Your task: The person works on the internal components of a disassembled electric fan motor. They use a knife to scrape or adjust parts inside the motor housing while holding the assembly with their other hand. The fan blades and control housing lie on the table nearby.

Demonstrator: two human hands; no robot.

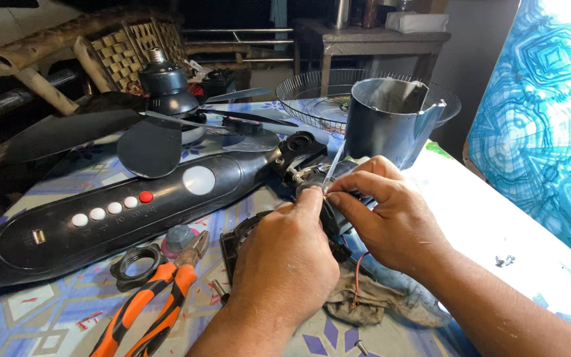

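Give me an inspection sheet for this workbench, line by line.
Surface: table under a blue patterned cloth, crowded.
Job's things: small dark motor part and a thin white wire, both hands on them.
Clutter: black fan base with buttons, orange pliers, black ring nut, fan blades, grille, grey housing, rag, loose screws.
Hands: left hand and right hand pinch the wire.
Cables: thin red wire.
Surroundings: wicker chair, metal table.
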